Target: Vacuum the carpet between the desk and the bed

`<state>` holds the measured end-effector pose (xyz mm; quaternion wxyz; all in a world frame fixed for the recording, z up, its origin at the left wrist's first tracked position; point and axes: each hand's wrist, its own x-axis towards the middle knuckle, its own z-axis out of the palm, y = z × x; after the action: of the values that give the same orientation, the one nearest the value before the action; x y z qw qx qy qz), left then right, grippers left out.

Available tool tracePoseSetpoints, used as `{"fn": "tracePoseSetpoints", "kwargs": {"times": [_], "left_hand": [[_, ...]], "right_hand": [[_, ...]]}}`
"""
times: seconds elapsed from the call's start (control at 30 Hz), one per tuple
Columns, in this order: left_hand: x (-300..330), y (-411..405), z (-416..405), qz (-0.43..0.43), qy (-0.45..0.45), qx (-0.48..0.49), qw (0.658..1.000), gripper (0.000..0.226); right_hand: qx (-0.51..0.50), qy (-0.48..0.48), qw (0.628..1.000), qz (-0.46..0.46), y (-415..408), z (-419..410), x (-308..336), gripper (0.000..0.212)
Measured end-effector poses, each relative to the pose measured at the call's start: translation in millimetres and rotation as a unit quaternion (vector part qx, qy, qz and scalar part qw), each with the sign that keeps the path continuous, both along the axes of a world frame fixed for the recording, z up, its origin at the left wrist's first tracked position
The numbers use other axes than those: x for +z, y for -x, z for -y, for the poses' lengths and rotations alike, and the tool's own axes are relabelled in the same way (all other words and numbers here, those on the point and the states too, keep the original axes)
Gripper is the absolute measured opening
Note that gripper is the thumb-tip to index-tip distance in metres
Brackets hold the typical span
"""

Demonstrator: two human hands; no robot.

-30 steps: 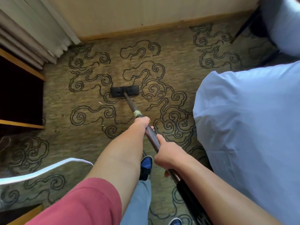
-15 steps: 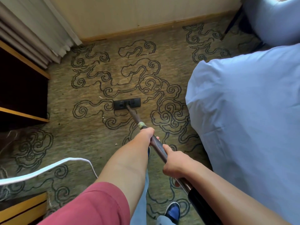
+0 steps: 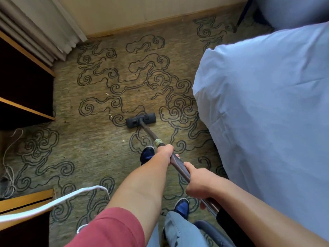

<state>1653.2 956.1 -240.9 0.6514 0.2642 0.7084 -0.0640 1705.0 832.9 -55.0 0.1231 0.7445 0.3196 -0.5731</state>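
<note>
At the left the desk [image 3: 26, 82] is standing; the carpet [image 3: 85, 139] is lying between it and the bed [image 3: 267, 113]. The floor head [image 3: 140, 119] is resting mid-carpet, set crosswise. The wand [image 3: 151, 135] is running from it back toward the person. The left hand [image 3: 164, 152] and right hand [image 3: 198, 180] are both clenching the wand. A cleaning stroke seems underway; next, crumbs left of the head need passes.

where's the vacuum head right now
In the head view, the vacuum head sits flat on the patterned carpet near the middle of the frame, left of the bed, right of the desk and ahead of the forward shoe.
</note>
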Motion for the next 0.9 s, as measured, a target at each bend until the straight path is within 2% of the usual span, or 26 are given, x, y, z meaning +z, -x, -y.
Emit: {"fn": "tracePoseSetpoints", "kwargs": {"times": [0.1, 0.23, 0.37, 0.47, 0.8, 0.9], "left_hand": [[-10, -1, 2, -0.001, -0.016, 0.024, 1.0, 0.035], [-24, -4, -3, 0.011, -0.012, 0.047, 0.999, 0.031], [-41, -14, -17, 0.01, -0.031, 0.051, 0.998, 0.006], [-49, -27, -42, 0.011, -0.047, 0.036, 0.998, 0.011], [-61, -44, -156, -0.02, -0.067, -0.018, 0.997, 0.015], [-62, -55, -197, -0.016, -0.076, -0.017, 0.997, 0.013]], "right_hand": [[0.017, -0.023, 1.0, 0.009, -6, -1, -10, 0.092], [0.044, 0.011, 0.999, -0.006, -12, -11, -30, 0.095], [0.068, 0.037, 0.997, -0.022, -30, -27, -35, 0.101], [0.069, 0.023, 0.997, -0.023, -46, -49, -42, 0.101], [-0.009, -0.01, 0.998, -0.064, -60, -147, -79, 0.095], [-0.061, -0.015, 0.994, -0.088, -68, -182, -89, 0.084]]}}
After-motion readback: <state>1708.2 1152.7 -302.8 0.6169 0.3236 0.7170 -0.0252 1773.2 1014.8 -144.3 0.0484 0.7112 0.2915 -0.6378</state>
